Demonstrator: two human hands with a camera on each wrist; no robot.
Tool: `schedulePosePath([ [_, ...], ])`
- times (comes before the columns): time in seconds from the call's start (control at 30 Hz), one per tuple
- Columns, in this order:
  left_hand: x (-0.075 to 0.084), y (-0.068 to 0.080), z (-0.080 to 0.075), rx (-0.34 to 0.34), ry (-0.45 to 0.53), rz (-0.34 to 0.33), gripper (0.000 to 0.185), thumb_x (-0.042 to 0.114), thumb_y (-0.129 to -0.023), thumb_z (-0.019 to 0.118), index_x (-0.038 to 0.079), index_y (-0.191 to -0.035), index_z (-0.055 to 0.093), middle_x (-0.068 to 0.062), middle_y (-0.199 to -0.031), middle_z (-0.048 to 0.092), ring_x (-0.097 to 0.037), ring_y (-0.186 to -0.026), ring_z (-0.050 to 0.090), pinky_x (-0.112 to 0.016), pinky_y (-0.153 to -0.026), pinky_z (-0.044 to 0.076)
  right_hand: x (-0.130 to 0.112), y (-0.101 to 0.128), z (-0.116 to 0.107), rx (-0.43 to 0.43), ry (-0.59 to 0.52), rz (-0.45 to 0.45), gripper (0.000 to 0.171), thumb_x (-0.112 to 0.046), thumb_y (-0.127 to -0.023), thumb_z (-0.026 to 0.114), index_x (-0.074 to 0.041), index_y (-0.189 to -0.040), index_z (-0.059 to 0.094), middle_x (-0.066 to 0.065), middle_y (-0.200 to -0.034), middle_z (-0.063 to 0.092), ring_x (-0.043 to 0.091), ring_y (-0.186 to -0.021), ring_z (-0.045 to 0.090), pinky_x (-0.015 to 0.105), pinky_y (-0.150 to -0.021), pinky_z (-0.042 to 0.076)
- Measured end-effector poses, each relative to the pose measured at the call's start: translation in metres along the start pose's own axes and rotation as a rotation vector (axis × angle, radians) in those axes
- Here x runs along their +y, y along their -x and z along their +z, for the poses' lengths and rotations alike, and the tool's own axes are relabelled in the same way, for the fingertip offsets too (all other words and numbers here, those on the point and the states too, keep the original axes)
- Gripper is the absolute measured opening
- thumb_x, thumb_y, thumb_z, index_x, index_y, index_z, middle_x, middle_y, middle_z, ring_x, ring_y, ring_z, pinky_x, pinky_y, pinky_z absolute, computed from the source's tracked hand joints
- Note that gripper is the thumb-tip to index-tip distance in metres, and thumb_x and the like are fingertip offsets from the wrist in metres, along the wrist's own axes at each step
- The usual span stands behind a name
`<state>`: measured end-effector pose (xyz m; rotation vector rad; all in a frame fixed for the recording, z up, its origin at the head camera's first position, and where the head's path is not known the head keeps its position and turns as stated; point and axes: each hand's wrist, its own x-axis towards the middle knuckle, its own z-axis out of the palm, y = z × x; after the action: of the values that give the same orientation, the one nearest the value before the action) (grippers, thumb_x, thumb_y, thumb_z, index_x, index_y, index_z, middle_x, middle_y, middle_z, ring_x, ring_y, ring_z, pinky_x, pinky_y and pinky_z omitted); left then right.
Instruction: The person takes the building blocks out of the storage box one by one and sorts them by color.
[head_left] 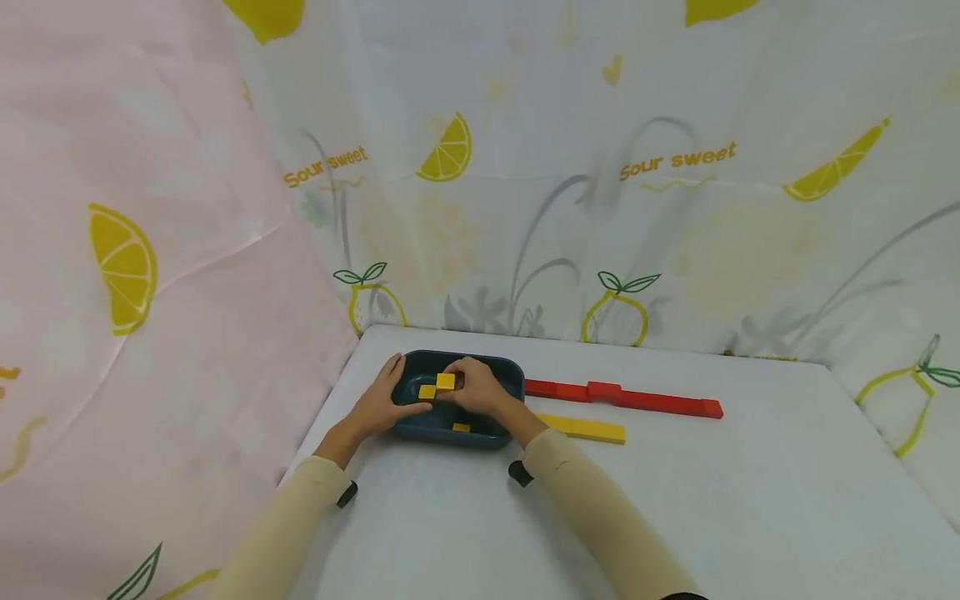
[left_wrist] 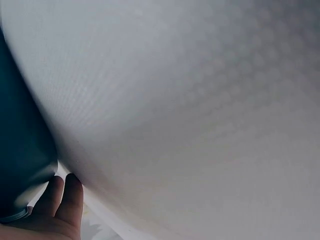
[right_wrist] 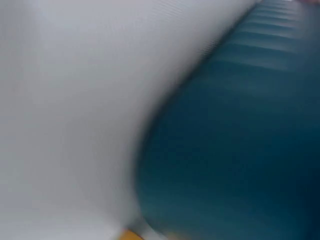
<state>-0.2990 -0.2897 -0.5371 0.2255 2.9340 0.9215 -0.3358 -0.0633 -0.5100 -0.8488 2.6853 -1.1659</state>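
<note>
A dark teal dish point(head_left: 442, 438) with a raised rim stands on the white table. My left hand point(head_left: 378, 404) grips its left end, the thumb reaching over the rim and fingers against the outer wall; two of those fingers point(left_wrist: 71, 202) show in the left wrist view. Above the dish, my right hand point(head_left: 480, 390) pinches a small yellow block point(head_left: 446, 382) between thumb and fingers. Close to the left thumb is a second yellow block point(head_left: 427, 392), and a third yellow piece point(head_left: 461, 427) lies in the dish near its front wall. The right wrist view shows mostly the dish's outer wall point(right_wrist: 225, 150), blurred.
Red blocks point(head_left: 667, 403) form a long row on the table right of the dish, one standing higher. In front of them lies a shorter yellow row point(head_left: 592, 429), partly behind my right wrist. A lemon-print cloth point(head_left: 540, 208) hangs along the back and left.
</note>
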Motion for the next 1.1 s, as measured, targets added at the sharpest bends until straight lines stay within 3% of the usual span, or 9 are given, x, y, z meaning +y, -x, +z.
schedulePosePath([
  [0.13, 0.001, 0.0, -0.001, 0.004, 0.02, 0.003, 0.122, 0.068, -0.078, 0.07, 0.005, -0.159, 0.006, -0.016, -0.167, 0.002, -0.038, -0.152, 0.012, -0.059, -0.119, 0.024, -0.005, 0.006, -0.014, -0.013, -0.01, -0.05, 0.036, -0.025, -0.082, 0.082, -0.007, -0.111, 0.069, 0.004, -0.095, 0.061, 0.011, -0.075, 0.055, 0.02, -0.068, 0.05],
  [0.37, 0.002, 0.003, -0.006, -0.008, 0.023, -0.032, 0.119, 0.062, -0.08, 0.072, 0.005, -0.159, 0.003, -0.017, -0.167, 0.0, -0.039, -0.153, 0.009, -0.06, -0.119, 0.021, -0.006, 0.018, -0.037, -0.024, -0.045, -0.001, 0.037, -0.024, -0.082, 0.083, -0.007, -0.112, 0.069, 0.005, -0.101, 0.062, 0.013, -0.078, 0.057, 0.022, -0.071, 0.052],
  [0.67, -0.001, 0.003, -0.01, 0.0, 0.022, -0.043, 0.12, 0.064, -0.079, 0.071, 0.005, -0.159, 0.004, -0.017, -0.167, 0.001, -0.039, -0.153, 0.009, -0.06, -0.12, 0.019, -0.011, 0.035, -0.058, -0.019, -0.102, -0.028, 0.038, -0.019, -0.081, 0.083, -0.006, -0.113, 0.067, 0.007, -0.103, 0.063, 0.015, -0.077, 0.055, 0.021, -0.07, 0.051],
  [1.1, 0.003, 0.002, -0.002, 0.001, 0.02, -0.024, 0.12, 0.068, -0.079, 0.068, 0.004, -0.159, 0.005, -0.018, -0.166, 0.002, -0.04, -0.152, 0.01, -0.06, -0.12, 0.019, 0.024, 0.075, -0.085, 0.0, -0.135, 0.035, 0.034, -0.015, -0.079, 0.084, -0.007, -0.106, 0.067, 0.006, -0.099, 0.062, 0.016, -0.073, 0.056, 0.023, -0.066, 0.052],
])
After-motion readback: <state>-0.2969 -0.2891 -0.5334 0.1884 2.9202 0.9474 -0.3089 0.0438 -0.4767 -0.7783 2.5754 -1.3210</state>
